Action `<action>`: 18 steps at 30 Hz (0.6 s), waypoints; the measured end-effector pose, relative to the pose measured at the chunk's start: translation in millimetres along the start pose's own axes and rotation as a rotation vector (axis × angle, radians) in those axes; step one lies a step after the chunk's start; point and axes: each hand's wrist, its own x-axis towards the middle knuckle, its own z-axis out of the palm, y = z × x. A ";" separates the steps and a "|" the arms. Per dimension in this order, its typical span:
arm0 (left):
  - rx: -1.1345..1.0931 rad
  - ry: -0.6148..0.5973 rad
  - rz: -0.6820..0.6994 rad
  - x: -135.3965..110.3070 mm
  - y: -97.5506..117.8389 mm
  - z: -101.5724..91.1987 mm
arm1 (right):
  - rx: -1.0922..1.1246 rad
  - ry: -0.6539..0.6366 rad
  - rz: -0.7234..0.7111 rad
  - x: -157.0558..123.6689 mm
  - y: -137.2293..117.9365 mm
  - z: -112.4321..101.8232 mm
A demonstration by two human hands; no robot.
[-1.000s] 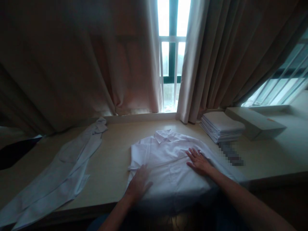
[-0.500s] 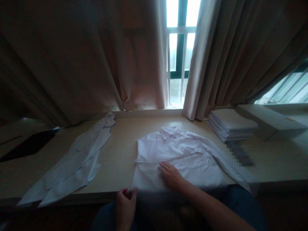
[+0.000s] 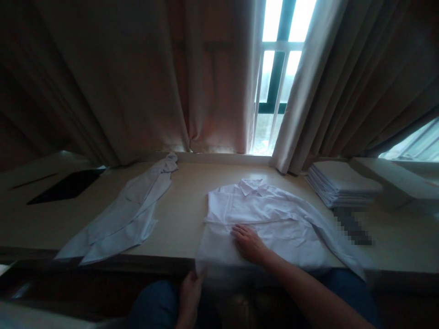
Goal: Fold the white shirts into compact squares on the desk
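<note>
A white collared shirt (image 3: 274, 208) lies spread on the table in front of me, its collar toward the window. One long sleeve stretches to the lower right, and the bottom part hangs over the table's front edge. My right hand (image 3: 249, 244) rests flat on the shirt's middle-left part, fingers stretched out. Below the table edge, my left hand (image 3: 192, 285) pinches the lower left corner of the shirt between thumb and fingers; some of its fingers are hidden.
Another white garment (image 3: 126, 205) lies loosely bunched at the left, its ends over the table's edge. A stack of folded white cloth (image 3: 346, 183) stands at the back right beside a pale box (image 3: 394, 180). A flat black sheet (image 3: 66, 186) lies far left. Curtains (image 3: 219, 91) hang behind.
The view has turned a little left, so everything sits further right. My left hand has drawn the shirt's lower left corner down past the table edge. My right hand stays on the cloth.
</note>
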 end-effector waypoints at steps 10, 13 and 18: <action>0.305 0.262 0.010 10.9 -24.6 -9.5 | -0.059 -0.096 0.047 0.9 2.2 -7.5; 0.301 0.257 0.013 10.4 -22.6 -4.9 | -0.064 -0.061 0.031 -0.8 -5.1 -8.3; 0.167 0.115 0.084 1.1 -2.6 1.4 | -0.093 0.113 0.032 -40.8 -4.5 -15.5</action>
